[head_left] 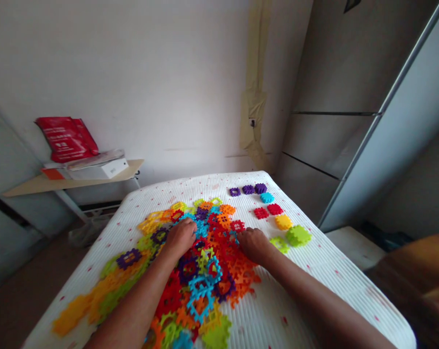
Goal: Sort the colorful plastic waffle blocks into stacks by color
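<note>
A large pile of colourful interlocking plastic building pieces [222, 247] spreads over the white table. My left hand [183, 235] lies over the pile's middle with its fingers curled down, beside light blue pieces [201, 229]. Its fingertips are hidden, so what they grip cannot be seen. At the pile's right edge, my right hand [253, 243] is closed with the knuckles up, next to a red window-like piece [237, 226] and a bit of light blue. Its fingertips are hidden too.
Sorted by colour at the right are purple stacks [260, 188], a light blue stack [267, 198], red stacks [275, 209], a yellow stack [284, 222] and a green stack [298, 235]. A side shelf [33, 186] bears a red bag [67, 139] and a white box [112, 168].
</note>
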`<state>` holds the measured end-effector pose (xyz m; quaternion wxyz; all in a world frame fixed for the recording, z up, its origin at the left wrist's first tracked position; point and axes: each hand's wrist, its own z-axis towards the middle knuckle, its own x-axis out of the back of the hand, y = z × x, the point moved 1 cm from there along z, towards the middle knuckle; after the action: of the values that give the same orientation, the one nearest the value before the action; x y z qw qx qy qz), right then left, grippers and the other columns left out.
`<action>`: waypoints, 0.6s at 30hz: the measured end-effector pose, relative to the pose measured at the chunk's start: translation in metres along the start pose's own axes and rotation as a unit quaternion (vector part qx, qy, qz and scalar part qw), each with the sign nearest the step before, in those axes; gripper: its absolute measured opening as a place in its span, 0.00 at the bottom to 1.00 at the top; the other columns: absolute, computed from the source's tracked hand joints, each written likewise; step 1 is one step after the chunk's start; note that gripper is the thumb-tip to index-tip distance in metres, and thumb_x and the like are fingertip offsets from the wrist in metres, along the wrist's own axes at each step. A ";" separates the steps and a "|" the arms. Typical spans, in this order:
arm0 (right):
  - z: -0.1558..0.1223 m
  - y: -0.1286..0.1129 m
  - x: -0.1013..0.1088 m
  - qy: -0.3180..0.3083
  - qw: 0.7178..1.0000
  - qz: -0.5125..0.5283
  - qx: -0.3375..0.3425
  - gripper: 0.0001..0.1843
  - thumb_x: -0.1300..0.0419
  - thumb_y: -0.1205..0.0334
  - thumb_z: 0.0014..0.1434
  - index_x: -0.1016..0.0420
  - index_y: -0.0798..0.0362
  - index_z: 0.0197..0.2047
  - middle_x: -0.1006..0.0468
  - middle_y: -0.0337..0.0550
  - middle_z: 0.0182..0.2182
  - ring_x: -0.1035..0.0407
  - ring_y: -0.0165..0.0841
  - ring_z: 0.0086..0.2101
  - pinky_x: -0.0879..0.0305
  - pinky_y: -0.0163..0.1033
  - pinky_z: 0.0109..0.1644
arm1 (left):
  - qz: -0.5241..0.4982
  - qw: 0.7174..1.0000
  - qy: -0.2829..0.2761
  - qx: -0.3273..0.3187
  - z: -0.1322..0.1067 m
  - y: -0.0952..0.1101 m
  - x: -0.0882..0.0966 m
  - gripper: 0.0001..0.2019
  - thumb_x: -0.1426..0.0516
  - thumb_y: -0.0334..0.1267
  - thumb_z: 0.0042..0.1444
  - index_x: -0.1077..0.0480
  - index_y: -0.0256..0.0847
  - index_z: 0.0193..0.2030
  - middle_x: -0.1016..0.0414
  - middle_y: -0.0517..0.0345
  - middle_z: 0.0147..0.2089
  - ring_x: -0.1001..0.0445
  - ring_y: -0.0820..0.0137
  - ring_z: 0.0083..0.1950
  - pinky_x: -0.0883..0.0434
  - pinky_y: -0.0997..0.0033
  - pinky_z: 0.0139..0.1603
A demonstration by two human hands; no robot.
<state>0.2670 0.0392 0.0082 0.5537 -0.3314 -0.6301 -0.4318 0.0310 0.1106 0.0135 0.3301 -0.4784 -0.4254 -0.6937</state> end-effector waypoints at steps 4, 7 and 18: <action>0.000 0.000 0.001 -0.002 1.000 -0.001 -0.005 0.12 0.52 0.71 0.59 0.27 0.56 0.38 0.22 0.53 0.34 0.27 0.39 0.36 0.34 0.39 0.35 | -0.064 0.997 0.034 0.018 -0.006 -0.002 0.000 0.06 0.47 0.27 0.45 0.33 0.41 0.27 0.31 0.55 0.34 0.32 0.66 0.41 0.37 0.66 0.50; -0.001 0.000 0.002 -0.005 1.000 -0.006 -0.004 0.13 0.52 0.71 0.59 0.27 0.56 0.39 0.22 0.52 0.34 0.28 0.39 0.37 0.34 0.38 0.36 | -0.139 0.987 0.069 0.048 -0.009 -0.005 0.003 0.04 0.46 0.29 0.44 0.35 0.42 0.27 0.32 0.57 0.34 0.33 0.65 0.43 0.38 0.65 0.51; 0.001 0.006 0.006 -0.034 0.999 0.013 -0.023 0.12 0.51 0.67 0.60 0.26 0.56 0.40 0.22 0.54 0.35 0.27 0.40 0.37 0.34 0.39 0.37 | -0.520 0.822 0.107 0.207 -0.038 0.003 0.018 0.19 0.43 0.52 0.40 0.35 0.38 0.31 0.32 0.62 0.25 0.28 0.70 0.28 0.31 0.70 0.30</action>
<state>0.2704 0.0424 0.0147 0.5300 -0.3665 -0.6342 -0.4273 0.0132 0.0739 0.0246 0.0548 -0.0292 -0.7071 -0.7044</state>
